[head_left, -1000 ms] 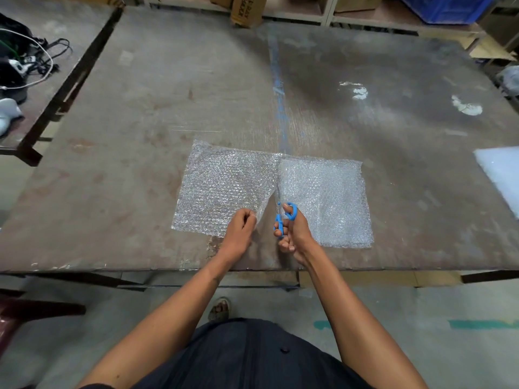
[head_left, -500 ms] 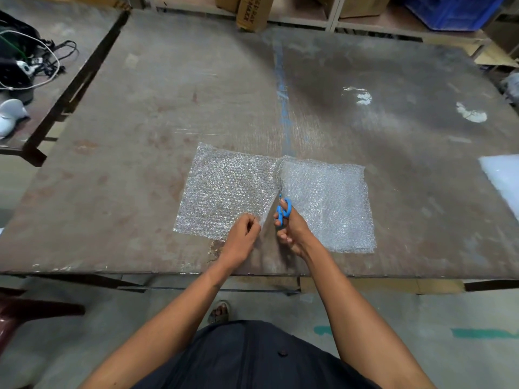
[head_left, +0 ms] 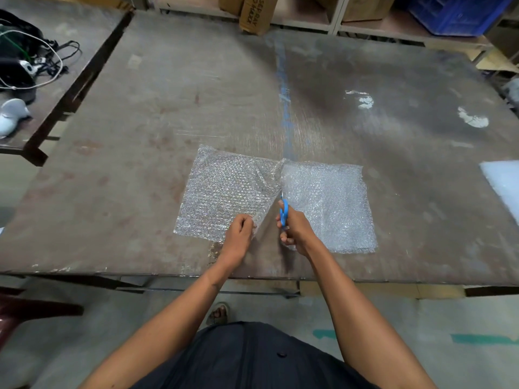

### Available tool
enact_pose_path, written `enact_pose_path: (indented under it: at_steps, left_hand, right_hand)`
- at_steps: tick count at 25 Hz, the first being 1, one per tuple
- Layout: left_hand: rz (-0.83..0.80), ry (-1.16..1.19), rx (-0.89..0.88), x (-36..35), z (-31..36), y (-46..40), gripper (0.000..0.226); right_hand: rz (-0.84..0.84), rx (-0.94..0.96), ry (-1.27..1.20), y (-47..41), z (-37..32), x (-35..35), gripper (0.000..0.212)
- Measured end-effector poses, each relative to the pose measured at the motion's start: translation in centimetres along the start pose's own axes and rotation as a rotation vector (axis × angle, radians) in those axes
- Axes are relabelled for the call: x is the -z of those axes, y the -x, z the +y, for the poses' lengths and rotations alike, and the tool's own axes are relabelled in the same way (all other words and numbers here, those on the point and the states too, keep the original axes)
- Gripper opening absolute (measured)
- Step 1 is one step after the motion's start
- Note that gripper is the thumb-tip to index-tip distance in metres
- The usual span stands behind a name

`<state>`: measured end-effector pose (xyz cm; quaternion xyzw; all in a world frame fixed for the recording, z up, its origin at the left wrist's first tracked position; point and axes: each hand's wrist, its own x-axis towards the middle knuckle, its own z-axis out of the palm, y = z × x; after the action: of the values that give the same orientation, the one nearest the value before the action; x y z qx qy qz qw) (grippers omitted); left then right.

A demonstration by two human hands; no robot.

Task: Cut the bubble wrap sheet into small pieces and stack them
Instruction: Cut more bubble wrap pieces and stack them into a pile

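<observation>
A clear bubble wrap sheet [head_left: 224, 192] lies flat near the front edge of the worn brown table [head_left: 140, 108]. A cut runs up its middle from the near edge, almost to the far edge. My right hand [head_left: 296, 228] grips blue-handled scissors [head_left: 284, 210], whose blades point away from me inside the cut. My left hand [head_left: 238, 234] pinches the near right corner of the left half and lifts it slightly. The right half [head_left: 328, 206] lies flat beside my right hand.
A white foam sheet [head_left: 502, 183] lies at the table's right edge. A second table at the left holds cables and a dark bag [head_left: 25, 63]. Cardboard boxes [head_left: 257, 12] and a blue crate [head_left: 455, 12] stand on shelves behind. A red chair [head_left: 16, 313] is at lower left.
The scissors have travelled further up the sheet, away from me, lengthening the cut. My left hand has kept its pinch on the left half's near corner.
</observation>
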<state>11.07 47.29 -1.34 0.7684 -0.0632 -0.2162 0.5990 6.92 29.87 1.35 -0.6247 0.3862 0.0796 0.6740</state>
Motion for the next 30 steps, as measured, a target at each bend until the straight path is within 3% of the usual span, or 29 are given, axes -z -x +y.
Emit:
enact_pose_path:
  at_steps: [7,15,21,30]
  left_hand:
    - [0.057,0.081,0.041,0.3,0.3,0.2,0.030]
    - [0.010,-0.378,-0.302,0.5,0.1,0.9,0.019]
    - [-0.001,-0.376,-0.336,0.8,-0.4,0.7,0.022]
    - [-0.054,-0.389,-0.326,1.3,-0.6,0.4,0.029]
  right_hand:
    - [-0.108,-0.096,-0.201,0.1,-1.0,0.6,0.061]
    - [-0.146,-0.015,-0.200,-2.2,-0.2,0.3,0.051]
    - [-0.080,-0.005,-0.124,-2.4,-0.2,0.2,0.047]
    - [-0.116,-0.031,-0.135,-3.7,-2.4,0.1,0.057]
